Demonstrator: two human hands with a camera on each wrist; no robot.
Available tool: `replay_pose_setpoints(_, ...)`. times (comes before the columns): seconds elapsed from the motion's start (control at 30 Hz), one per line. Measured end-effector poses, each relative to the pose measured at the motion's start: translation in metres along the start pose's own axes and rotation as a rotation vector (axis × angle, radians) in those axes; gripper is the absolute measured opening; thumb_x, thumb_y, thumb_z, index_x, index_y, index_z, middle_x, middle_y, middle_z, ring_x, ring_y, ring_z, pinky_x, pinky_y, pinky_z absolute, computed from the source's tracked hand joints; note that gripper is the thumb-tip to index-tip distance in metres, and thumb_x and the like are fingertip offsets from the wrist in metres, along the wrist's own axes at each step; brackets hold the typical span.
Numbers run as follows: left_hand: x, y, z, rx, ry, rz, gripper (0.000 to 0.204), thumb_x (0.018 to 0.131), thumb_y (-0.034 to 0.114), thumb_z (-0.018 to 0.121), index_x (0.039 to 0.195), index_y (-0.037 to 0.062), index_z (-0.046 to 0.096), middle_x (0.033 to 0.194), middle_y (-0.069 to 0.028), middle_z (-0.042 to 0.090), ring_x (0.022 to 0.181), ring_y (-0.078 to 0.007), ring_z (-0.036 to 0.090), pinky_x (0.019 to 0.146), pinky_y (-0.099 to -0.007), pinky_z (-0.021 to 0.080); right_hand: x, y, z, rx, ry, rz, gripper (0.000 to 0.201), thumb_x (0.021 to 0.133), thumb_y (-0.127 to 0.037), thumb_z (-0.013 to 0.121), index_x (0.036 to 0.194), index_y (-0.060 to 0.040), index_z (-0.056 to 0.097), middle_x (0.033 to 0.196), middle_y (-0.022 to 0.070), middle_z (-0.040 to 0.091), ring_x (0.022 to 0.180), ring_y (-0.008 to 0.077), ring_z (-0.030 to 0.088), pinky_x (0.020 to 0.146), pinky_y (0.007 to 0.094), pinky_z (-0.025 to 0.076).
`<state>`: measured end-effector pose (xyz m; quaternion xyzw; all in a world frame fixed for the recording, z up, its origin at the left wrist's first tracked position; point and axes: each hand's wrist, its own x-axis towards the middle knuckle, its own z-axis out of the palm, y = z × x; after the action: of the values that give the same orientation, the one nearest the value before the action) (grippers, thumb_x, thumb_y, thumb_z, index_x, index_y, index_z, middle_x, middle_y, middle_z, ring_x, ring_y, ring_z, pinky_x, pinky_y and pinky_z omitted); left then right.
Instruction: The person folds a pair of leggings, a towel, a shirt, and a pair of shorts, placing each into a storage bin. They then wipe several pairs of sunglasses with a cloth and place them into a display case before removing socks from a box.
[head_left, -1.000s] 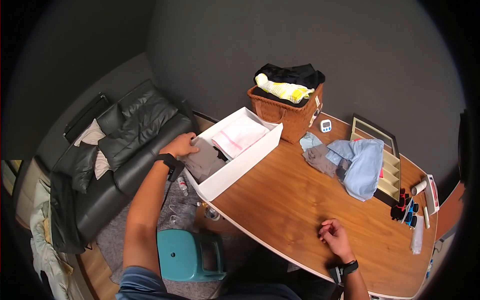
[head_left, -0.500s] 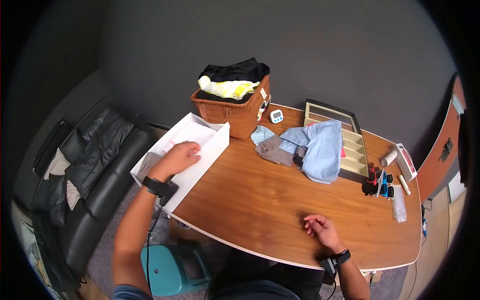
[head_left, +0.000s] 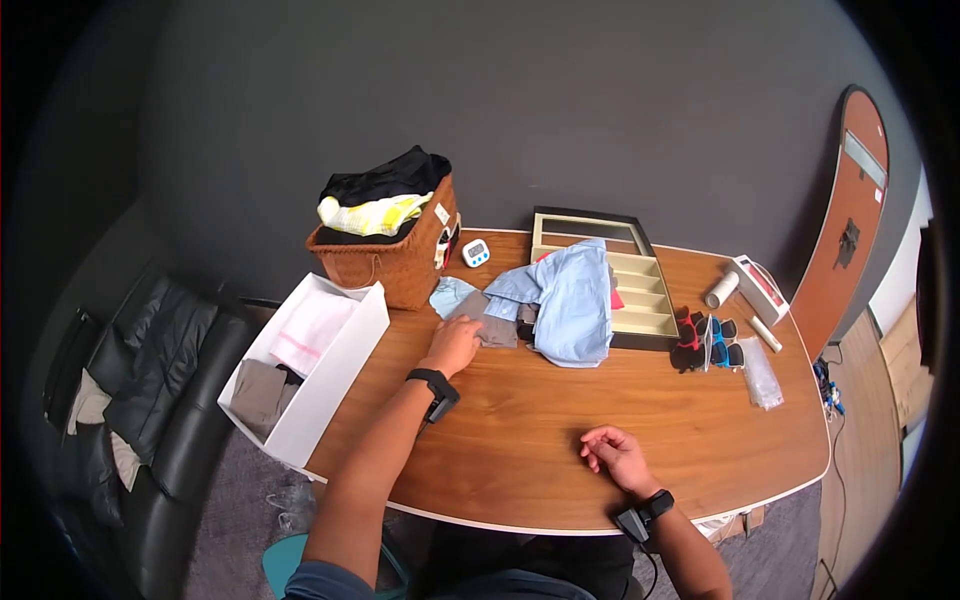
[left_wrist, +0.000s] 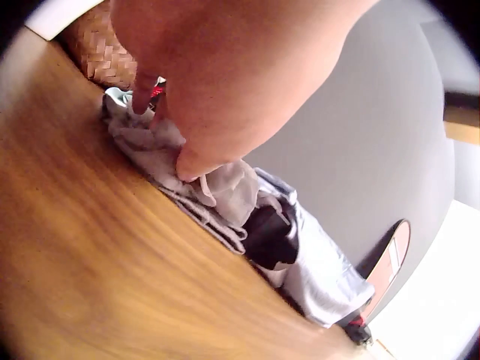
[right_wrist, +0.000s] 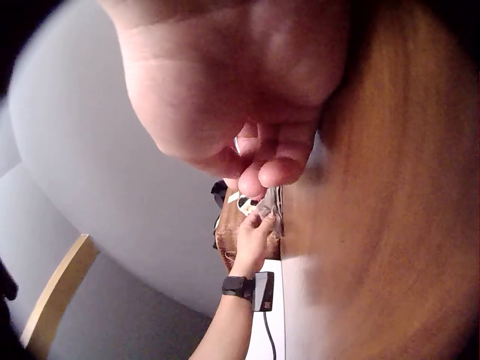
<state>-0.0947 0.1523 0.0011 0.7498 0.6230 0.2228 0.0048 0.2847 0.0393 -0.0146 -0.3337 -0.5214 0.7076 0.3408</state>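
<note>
Nearest, the person's right hand rests on the wooden table close to its front edge, fingers loosely curled and holding nothing. It lies well apart from the left hand. The right wrist view shows those fingertips bunched together just above the wood.

Further in, the left arm stretches across the table, a black wrist device strapped on. The left hand lies on a grey garment in the middle of the table, and in the left wrist view its fingers press into the crumpled grey cloth, thumb and fingers bent into the folds as if pinching it.

Just beside the grey garment lies a light blue shirt, draped partly over a black-framed organiser tray with cream compartments. A smaller pale blue cloth sits touching the grey one on its far left.

Left of the hand, a white open box overhangs the table edge, holding a folded pink cloth and a folded grey cloth.

To the right are red and blue sunglasses, a clear plastic bag and a white roll.

At the far edge stand a woven basket piled with black and yellow clothes and a small white digital timer.
</note>
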Motion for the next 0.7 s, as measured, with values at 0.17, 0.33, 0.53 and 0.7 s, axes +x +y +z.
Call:
replay_pose_setpoints(0.17, 0.000, 0.007, -0.038, -0.353, 0.000, -0.098, 0.031, 0.091, 0.018, 0.064, 0.118, 0.0022, 0.061, 0.107, -0.0136, 0.067, 0.096, -0.0295, 0.064, 0.086, -0.0365, 0.050, 0.005, 0.007, -0.007, 0.030, -0.032, 0.012, 0.014, 0.099, -0.008, 0.053, 0.109, -0.0028, 0.062, 0.087, 0.0043, 0.063, 0.067, 0.0082, 0.056, 0.061, 0.0232, 0.048)
replay_pose_setpoints(0.33, -0.025, 0.061, -0.112, -1.243, -0.195, -0.220, 0.024, 0.100, 0.015, 0.053, 0.119, 0.0008, 0.058, 0.111, -0.0034, 0.064, 0.102, -0.0116, 0.060, 0.090, -0.0279, 0.048, 0.012, 0.003, -0.003, 0.019, -0.064, 0.049, 0.027, 0.098, -0.010, 0.056, 0.123, -0.0012, 0.053, 0.098, 0.0063, 0.063, 0.077, 0.0101, 0.060, 0.067, 0.0248, 0.052)
replay_pose_setpoints(0.53, -0.059, 0.112, -0.134, -1.623, -0.348, -0.204, 0.028, 0.101, 0.017, 0.051, 0.127, 0.0047, 0.052, 0.119, -0.0017, 0.059, 0.109, -0.0113, 0.057, 0.095, -0.0310, 0.048, 0.027, -0.027, 0.041, 0.027, -0.027, 0.086, 0.065, 0.098, -0.021, 0.058, 0.148, -0.0015, 0.022, 0.133, 0.0161, 0.049, 0.116, 0.0229, 0.056, 0.093, 0.0351, 0.051)
replay_pose_setpoints(0.7, -0.079, 0.121, -0.124, -1.712, -0.371, -0.211, 0.030, 0.102, 0.015, 0.049, 0.130, 0.0036, 0.050, 0.123, -0.0033, 0.058, 0.112, -0.0128, 0.056, 0.098, -0.0322, 0.046, 0.042, -0.022, 0.067, 0.343, -0.129, 0.224, 0.060, 0.099, -0.026, 0.057, 0.146, -0.0024, 0.027, 0.134, 0.0136, 0.051, 0.117, 0.0230, 0.057, 0.096, 0.0378, 0.050)
